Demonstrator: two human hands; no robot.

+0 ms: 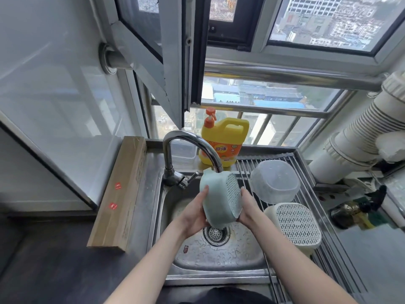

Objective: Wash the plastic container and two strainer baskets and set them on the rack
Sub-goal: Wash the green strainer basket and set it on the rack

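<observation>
The single head view looked steeply down — close over the sink (168,218) (wide-angle, window (263,95) ahead).

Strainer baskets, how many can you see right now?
2. A green basket held under the faucet by both hands; a white basket upside down on the rack.

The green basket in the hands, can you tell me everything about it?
The green strainer basket looks like pale mint plastic, squarish with rounded corners. It is tipped on its side over the sink, just under the faucet spout. Its bottom, full of small holes, faces right. The left hand holds its smooth wall and the right hand holds the holed bottom. A small tab sticks up at the top.
</observation>
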